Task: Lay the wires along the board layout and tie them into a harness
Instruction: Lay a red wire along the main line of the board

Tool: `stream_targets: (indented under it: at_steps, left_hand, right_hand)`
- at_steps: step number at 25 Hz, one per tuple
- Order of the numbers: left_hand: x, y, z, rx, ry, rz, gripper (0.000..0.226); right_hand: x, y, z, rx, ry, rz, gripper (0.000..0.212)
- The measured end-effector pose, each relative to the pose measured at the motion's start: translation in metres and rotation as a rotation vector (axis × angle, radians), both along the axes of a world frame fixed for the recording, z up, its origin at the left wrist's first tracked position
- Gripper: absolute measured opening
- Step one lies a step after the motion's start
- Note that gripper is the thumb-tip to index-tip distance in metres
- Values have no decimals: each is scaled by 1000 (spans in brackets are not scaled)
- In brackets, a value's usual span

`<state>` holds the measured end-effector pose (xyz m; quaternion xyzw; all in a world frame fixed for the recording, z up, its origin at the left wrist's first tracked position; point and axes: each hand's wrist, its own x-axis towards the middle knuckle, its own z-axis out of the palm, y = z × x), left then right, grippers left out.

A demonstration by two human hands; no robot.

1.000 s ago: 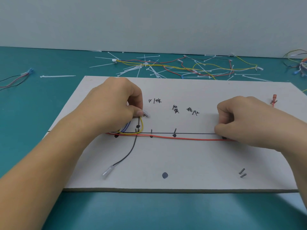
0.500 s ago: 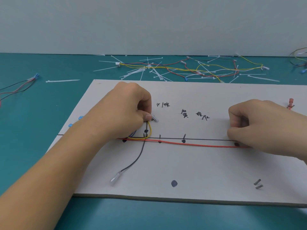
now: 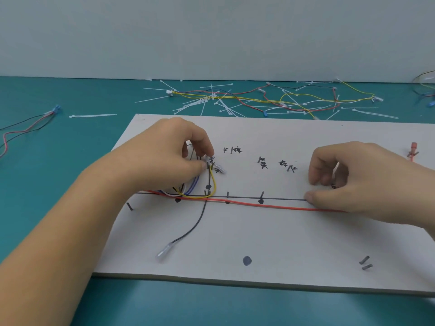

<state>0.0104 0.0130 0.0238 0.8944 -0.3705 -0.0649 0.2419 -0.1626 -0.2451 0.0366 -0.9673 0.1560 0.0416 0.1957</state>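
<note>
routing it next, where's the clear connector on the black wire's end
Head view: the clear connector lies on the board, near-left, below the left hand and left of the large black dot.

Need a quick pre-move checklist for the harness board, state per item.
1. Red wire runs beside the drawn line: ok.
2. Right hand grip on the red wire: cannot tell, the wire runs under the hand.
3. Left hand pinches the yellow wire end: ok.
4. Black wire end secured: not ok, lies loose on the board.
5. Blue wires routing: cannot tell, partly hidden under the left hand.
6. Zip ties available: ok, scattered behind the board.
</note>
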Motion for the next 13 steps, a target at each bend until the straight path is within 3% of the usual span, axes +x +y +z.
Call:
stream_targets:
  at_steps: [6, 13]
  left_hand:
    - [3, -3, -7, 7, -36, -14, 8]
    - [2, -3, -9, -10, -53, 8, 7]
  right_hand:
    - [-4, -16, 6, -3, 96, 4, 19]
    - [-4, -18, 9, 50, 63, -36, 13]
